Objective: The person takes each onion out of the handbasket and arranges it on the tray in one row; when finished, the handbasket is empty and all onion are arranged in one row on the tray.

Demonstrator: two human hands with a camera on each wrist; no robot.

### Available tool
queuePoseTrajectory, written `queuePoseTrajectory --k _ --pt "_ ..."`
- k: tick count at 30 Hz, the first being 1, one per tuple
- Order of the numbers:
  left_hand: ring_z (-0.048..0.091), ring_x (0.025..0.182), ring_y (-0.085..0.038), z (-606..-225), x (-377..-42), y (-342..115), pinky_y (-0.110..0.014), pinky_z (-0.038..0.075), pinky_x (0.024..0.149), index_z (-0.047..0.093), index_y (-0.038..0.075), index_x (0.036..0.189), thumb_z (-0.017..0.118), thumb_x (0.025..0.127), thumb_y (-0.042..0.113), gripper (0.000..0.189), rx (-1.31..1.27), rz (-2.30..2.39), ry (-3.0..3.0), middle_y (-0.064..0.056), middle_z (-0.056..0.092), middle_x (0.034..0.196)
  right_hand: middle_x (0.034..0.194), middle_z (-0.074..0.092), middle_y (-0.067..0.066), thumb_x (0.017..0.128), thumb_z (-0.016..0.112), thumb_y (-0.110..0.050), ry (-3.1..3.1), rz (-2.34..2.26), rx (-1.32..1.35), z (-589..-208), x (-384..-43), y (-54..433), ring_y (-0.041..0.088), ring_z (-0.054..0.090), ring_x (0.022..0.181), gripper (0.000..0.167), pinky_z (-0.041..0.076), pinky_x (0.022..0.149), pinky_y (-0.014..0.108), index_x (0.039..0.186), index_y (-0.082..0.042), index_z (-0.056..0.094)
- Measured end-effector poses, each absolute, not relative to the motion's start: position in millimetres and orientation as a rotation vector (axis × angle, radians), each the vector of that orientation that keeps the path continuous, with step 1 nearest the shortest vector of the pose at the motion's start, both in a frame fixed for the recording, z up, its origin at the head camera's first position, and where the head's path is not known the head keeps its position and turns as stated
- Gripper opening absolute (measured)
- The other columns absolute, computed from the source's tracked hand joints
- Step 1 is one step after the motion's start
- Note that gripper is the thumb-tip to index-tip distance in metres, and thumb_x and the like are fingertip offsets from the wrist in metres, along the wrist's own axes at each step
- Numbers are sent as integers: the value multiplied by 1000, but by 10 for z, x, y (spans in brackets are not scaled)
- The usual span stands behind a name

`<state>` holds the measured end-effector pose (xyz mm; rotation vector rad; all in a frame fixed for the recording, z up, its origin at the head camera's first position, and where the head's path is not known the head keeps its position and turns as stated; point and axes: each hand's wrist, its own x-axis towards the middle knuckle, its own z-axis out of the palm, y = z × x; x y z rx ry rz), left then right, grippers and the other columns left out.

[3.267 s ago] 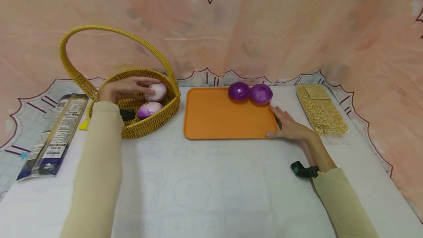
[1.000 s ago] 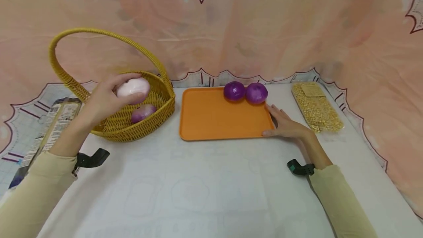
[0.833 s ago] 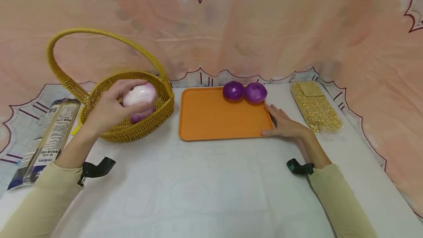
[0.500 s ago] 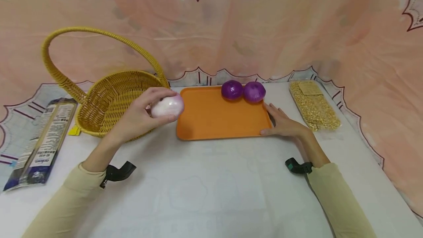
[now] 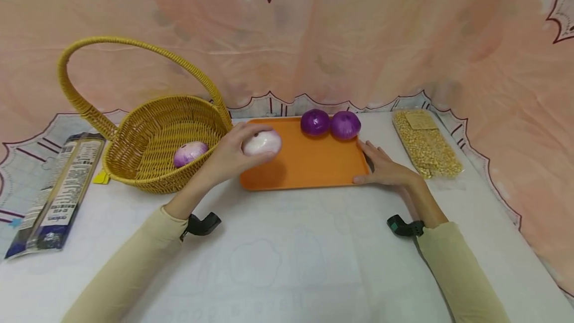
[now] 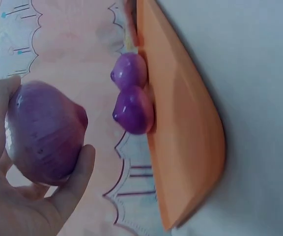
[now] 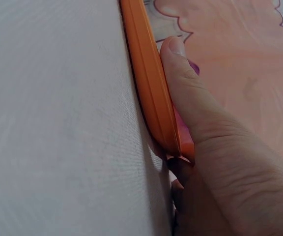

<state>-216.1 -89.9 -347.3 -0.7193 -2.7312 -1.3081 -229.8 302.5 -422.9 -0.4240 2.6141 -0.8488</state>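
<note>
My left hand point(image 5: 227, 157) grips a pale purple-and-white onion point(image 5: 265, 142) between thumb and fingers, above the left part of the orange tray point(image 5: 314, 163). In the left wrist view the purple skin and pointed tip of this onion point(image 6: 48, 132) show. Two darker purple onions, one left point(image 5: 315, 122) and one right point(image 5: 345, 125), sit side by side at the tray's back right. My right hand point(image 5: 389, 169) rests at the tray's front right corner; its thumb point(image 7: 185, 88) lies along the rim, while the other fingers are partly hidden. Another onion point(image 5: 190, 154) lies inside the yellow wicker basket point(image 5: 148, 181).
The basket's tall handle point(image 5: 134, 41) arches up behind my left hand. A long printed packet point(image 5: 63, 193) lies at the far left. Right of the tray lies a clear bag of yellow kernels point(image 5: 428, 146). A patterned cloth point(image 5: 287, 54) hangs behind the white table.
My left hand has lifted the onion out of the basket and carried it right, over the tray. The onion left in the basket shows again. My right hand stays at the tray corner.
</note>
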Motion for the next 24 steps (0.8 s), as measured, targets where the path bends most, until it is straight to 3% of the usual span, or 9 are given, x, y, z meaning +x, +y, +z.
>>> queuePoseTrajectory --k 4,11,17,24 --pt "50 119 -21 -3483 -2293 -766 -48 48 96 58 30 132 77 80 44 57 -627 -1359 -2726 2 55 136 163 -5 19 80 73 -50 2619 -845 -419 -4229 -2299 3033 42 -10 150 112 -4 117 65 157 -14 1" --pt "52 120 -25 -3575 -2613 -572 -47 48 98 57 20 134 76 83 35 57 -502 -1497 -2657 -6 53 139 164 -4 18 80 74 -50 2614 -854 -420 -4242 -2286 3014 42 -9 150 112 -5 117 65 157 -14 1" --pt "50 121 -27 -3659 -2898 -436 -47 46 100 57 11 132 76 83 28 55 -540 -1476 -2648 -11 54 137 164 -3 17 79 74 -51 2622 -852 -407 -4263 -2284 3002 41 -9 150 112 -3 117 65 157 -15 2" --pt "50 118 -32 -3698 -3117 -384 -48 46 98 54 10 135 72 86 31 57 -548 -1337 -2722 -14 57 134 164 -4 17 79 74 -51 2621 -843 -426 -4246 -2303 3029 41 -10 150 112 -5 117 65 157 -15 1"
